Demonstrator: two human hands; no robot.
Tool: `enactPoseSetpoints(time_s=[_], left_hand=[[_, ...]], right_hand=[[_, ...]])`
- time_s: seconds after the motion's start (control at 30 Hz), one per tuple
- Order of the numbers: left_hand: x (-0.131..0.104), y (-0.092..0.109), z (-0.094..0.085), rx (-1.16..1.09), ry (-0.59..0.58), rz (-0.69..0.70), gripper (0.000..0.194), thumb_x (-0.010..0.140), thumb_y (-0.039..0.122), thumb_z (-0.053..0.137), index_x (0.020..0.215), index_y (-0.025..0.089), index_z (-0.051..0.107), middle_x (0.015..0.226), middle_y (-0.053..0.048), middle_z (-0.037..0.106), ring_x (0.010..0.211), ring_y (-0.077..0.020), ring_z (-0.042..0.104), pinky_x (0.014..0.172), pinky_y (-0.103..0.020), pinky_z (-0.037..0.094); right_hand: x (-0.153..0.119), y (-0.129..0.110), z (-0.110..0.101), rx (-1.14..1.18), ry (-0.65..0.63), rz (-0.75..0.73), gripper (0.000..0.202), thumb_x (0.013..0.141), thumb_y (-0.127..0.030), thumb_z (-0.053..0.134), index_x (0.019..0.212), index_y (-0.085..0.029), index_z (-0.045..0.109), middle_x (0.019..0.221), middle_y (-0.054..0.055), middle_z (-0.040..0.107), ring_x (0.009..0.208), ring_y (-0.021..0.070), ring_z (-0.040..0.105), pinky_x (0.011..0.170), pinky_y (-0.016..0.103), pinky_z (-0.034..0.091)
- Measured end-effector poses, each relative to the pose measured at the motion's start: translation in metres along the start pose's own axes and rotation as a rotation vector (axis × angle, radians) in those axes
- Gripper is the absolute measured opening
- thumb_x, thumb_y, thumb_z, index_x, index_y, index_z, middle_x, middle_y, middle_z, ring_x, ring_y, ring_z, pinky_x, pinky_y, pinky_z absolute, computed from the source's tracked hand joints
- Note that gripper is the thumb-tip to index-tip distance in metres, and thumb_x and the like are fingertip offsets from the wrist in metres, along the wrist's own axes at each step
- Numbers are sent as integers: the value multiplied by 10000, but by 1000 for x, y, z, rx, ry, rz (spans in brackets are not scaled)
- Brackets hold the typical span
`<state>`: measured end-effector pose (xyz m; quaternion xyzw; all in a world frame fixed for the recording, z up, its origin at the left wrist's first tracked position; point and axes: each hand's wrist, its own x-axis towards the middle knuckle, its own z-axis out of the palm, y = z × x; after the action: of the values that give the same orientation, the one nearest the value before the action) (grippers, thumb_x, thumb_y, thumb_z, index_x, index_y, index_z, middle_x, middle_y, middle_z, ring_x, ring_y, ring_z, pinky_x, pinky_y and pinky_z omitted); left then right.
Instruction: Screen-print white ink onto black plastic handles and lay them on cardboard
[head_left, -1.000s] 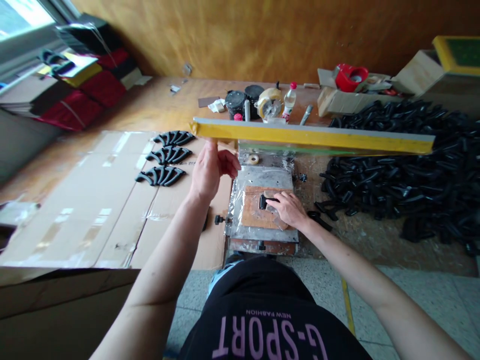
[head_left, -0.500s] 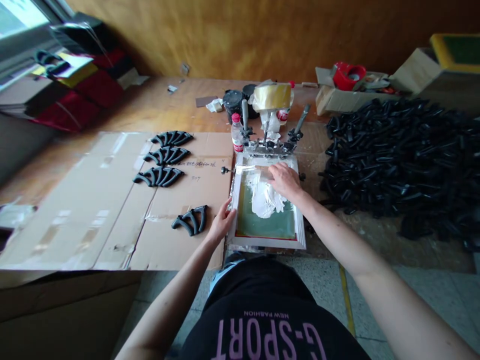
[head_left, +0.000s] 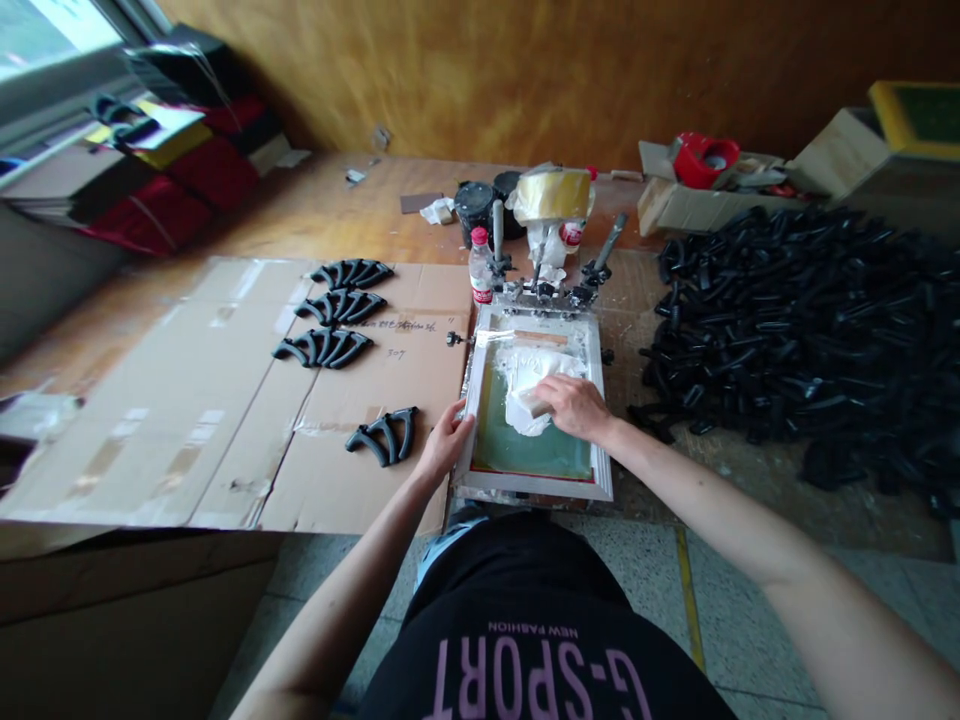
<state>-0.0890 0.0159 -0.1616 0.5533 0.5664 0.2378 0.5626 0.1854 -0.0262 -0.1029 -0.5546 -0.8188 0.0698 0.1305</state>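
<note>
My right hand (head_left: 576,407) is over the near-flat frame (head_left: 536,484), its fingers narrowed around a pale block (head_left: 535,404) (my own fingers hide part of it) that meets the white paste (head_left: 526,372) inside the frame. My left hand (head_left: 445,440) touches the frame's left side; how tightly those fingers close on it, I cannot tell. Left of the frame, black curved pieces (head_left: 382,437) lie on cardboard (head_left: 187,420), one group near my left hand and three rows farther off. Right of the frame spreads a heap (head_left: 795,330) of black pieces. A bottle (head_left: 481,268) stands upright just beyond the frame's far left corner.
</note>
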Motion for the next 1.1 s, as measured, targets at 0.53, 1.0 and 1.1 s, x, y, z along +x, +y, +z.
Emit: enactPoseSetpoints(time_s=[0.53, 1.0, 1.1], left_hand=[[-33, 113, -17, -239, 27, 146, 611, 861, 686, 434, 1164, 204, 655, 741, -17, 664, 563, -131, 569, 482, -230, 410], [-42, 114, 57, -469, -131, -79, 545, 817, 630, 579, 1105, 168, 585, 1091, -167, 698, 928, -255, 689, 580, -287, 550], [-61, 63, 76, -535, -248, -333, 489, 832, 608, 566, 1060, 177, 604, 1197, -176, 669, 1054, -301, 663, 666, -346, 576]], right_hand=[[42, 97, -72, 96, 447, 524, 432, 950, -351, 512, 1339, -164, 534, 1029, 96, 674, 879, 194, 613, 838, 341, 450], [-13, -12, 43, 68, 41, 560, 154, 932, -290, 550, 900, -156, 620, 878, 107, 670, 888, 235, 591, 786, 327, 438], [-8, -46, 38, 179, 117, 367, 169, 953, -303, 527, 917, -167, 621, 906, 91, 673, 922, 213, 585, 801, 302, 437]])
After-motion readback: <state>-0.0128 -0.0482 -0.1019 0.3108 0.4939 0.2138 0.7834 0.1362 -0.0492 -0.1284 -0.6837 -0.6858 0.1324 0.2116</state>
